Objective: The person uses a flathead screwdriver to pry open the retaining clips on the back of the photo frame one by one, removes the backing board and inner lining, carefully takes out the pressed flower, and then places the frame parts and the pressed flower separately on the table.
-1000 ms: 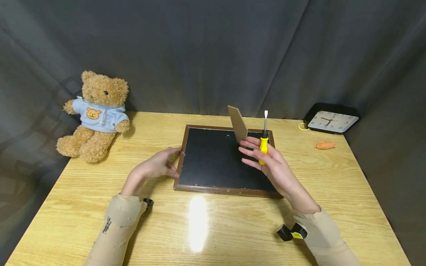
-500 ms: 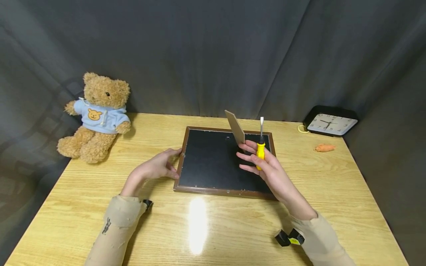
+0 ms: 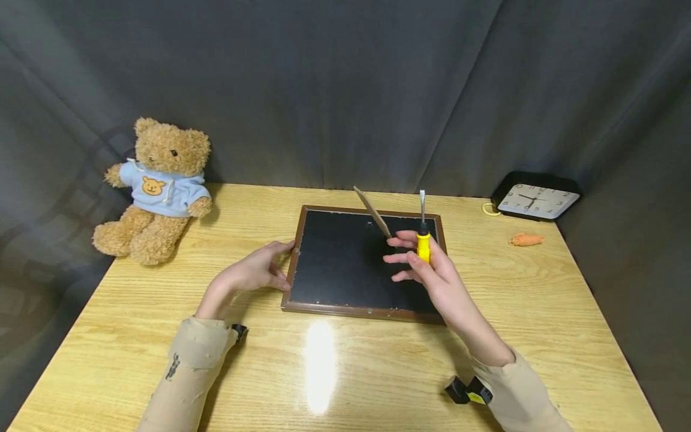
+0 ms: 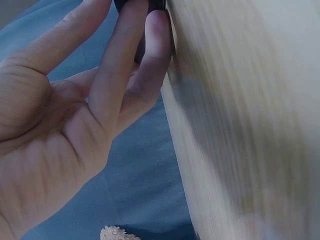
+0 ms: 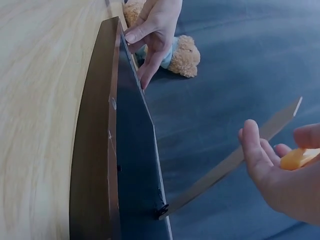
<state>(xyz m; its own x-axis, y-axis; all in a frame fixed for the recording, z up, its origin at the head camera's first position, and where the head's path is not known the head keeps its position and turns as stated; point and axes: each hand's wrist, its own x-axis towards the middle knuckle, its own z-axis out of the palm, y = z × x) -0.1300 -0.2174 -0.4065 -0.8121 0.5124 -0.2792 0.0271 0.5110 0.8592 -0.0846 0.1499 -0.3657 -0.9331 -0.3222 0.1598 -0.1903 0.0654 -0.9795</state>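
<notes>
Holding the left edge of the dark picture frame [image 3: 340, 270], the left hand [image 3: 252, 268] is curving its thumb and fingers against the rim, its grip bent around that side. The frame is lying on the tabletop [image 3: 243, 384], black backing facing up. Above its right half, the right hand [image 3: 441, 277] is pinching a yellow screwdriver [image 3: 423, 247] in a partly closed grip, blade pointing upward, while other fingers are spreading leftward beside a thin brown flap [image 3: 371, 210]; whether they are touching it is hard to tell. The flap is slanting up from the backing. Farther left, a teddy bear [image 3: 170, 195] is sitting; at right, a clock [image 3: 534, 199] is standing behind a small orange object [image 3: 526, 240].
</notes>
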